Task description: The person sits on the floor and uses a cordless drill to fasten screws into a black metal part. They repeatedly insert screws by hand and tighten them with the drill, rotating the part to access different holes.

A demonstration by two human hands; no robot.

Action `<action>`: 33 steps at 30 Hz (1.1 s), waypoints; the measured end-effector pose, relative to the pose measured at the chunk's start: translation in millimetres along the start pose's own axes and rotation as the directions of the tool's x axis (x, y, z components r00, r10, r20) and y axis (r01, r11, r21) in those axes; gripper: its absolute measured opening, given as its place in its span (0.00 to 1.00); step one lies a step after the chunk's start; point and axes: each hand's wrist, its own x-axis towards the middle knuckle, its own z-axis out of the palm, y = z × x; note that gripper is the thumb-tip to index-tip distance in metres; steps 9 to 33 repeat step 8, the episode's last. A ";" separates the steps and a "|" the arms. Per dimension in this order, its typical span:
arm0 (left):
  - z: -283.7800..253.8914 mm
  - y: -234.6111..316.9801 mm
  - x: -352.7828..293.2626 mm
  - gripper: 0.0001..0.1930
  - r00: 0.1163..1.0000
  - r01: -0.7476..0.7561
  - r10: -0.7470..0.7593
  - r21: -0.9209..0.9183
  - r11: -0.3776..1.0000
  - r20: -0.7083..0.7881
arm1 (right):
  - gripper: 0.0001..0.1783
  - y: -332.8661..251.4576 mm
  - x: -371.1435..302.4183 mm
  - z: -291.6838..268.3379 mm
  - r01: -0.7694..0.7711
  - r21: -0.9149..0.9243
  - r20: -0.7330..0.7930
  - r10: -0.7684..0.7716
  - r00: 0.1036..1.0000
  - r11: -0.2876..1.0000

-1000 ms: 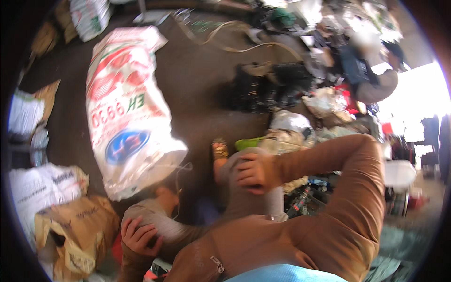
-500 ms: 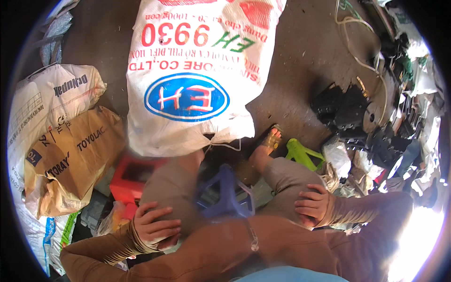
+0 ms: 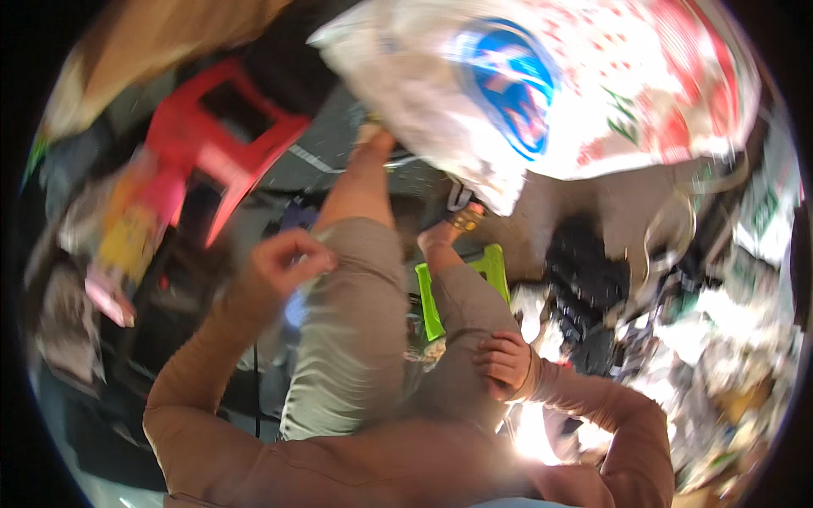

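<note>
My right hand (image 3: 504,364) lies on my right thigh, its fingers laid over the grey-brown trouser leg (image 3: 466,317). Beside my left knee, my left hand (image 3: 292,258) is curled, fingers bent in toward the thumb, somewhat blurred; nothing shows in it. Beyond my feet stands a big white woven sack (image 3: 593,85) with red print and a blue oval, its gathered end toward me. Neither hand touches it. Between my right leg and the sack sits a bright green plastic stool (image 3: 430,300), partly hidden by the leg.
A red plastic stool (image 3: 279,127) stands to the left, next to a bag with yellow and pink items (image 3: 127,233). Brown paper sacking (image 3: 161,42) is at the far left. Black parts (image 3: 589,271) and a heap of pale plastic scrap (image 3: 711,339) lie on the right.
The view has swung left, so the sack appears farther right and tilted. My left hand has lifted off my left thigh and curled; my right hand stays on my right leg.
</note>
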 end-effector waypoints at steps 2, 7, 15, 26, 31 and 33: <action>-53.6 -48.5 -26.8 0.07 0.976 0.169 -0.187 -0.151 0.974 -0.113 | 0.13 -7.2 24.0 1.2 0.035 0.005 0.093 -0.035 0.995 0.999; -175.0 -170.5 -124.2 0.10 0.794 0.550 -0.602 -0.318 0.772 -0.089 | 0.15 -8.2 66.1 -20.8 0.083 0.021 0.325 -0.085 0.942 0.996; -188.1 -195.1 -124.7 0.11 0.780 0.586 -0.619 -0.242 0.773 -0.091 | 0.15 -6.3 70.7 -23.5 0.090 0.026 0.355 -0.093 0.930 0.996; -188.1 -195.1 -124.7 0.11 0.780 0.586 -0.619 -0.242 0.773 -0.091 | 0.15 -6.3 70.7 -23.5 0.090 0.026 0.355 -0.093 0.930 0.996; -188.1 -195.1 -124.7 0.11 0.780 0.586 -0.619 -0.242 0.773 -0.091 | 0.15 -6.3 70.7 -23.5 0.090 0.026 0.355 -0.093 0.930 0.996; -188.1 -195.1 -124.7 0.11 0.780 0.586 -0.619 -0.242 0.773 -0.091 | 0.15 -6.3 70.7 -23.5 0.090 0.026 0.355 -0.093 0.930 0.996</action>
